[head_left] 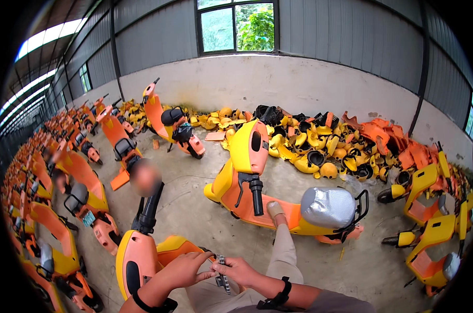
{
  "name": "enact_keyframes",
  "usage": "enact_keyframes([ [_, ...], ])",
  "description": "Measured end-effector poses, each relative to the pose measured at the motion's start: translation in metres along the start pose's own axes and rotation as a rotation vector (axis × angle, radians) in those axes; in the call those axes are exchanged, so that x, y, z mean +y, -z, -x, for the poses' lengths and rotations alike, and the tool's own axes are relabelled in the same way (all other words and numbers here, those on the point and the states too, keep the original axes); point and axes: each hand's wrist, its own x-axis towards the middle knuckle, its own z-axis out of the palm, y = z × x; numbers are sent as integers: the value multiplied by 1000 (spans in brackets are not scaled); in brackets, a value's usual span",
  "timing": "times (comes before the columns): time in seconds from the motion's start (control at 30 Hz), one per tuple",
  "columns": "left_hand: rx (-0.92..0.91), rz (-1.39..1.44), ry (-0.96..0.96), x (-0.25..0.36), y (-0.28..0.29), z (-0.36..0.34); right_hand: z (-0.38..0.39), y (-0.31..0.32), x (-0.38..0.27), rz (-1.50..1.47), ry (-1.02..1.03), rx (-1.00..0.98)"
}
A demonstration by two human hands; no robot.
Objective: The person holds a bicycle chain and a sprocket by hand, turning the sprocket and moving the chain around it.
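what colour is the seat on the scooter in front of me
Silver-grey, with a fine woven-looking texture; the seat shows best in the head view.

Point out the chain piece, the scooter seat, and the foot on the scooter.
chain piece (223,276), head view, middle links between the hands
scooter seat (328,207), head view, silver top
foot (273,209), head view, shoe top

Hemmed in close: orange scooter head (138,259) just left of both hands, yellow-orange scooter (278,201) ahead, own leg (281,245) stretched onto its footboard. Open concrete floor (195,208) between the two scooters. Blocked further left by scooter rows (54,208), behind by heaped plastic shells (320,146).
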Motion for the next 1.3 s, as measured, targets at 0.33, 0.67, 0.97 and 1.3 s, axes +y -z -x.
enact_keyframes([
  [0.33, 12, -1, -312, 47, -12, -24, 10, 32, 34, -950, -264, -79],
  [0.67, 290, -119, -433, 35, -40, -28, -13, 25, -29, -1131, -100, -14],
  [0.97, 657, 426, -78, 24, -47, -15, -51, -19, -101, -968, 341, 90],
  [1.3, 541, 1090, 99, 29, -61, -20, -42, -31, -87, -415, 636, 185],
])
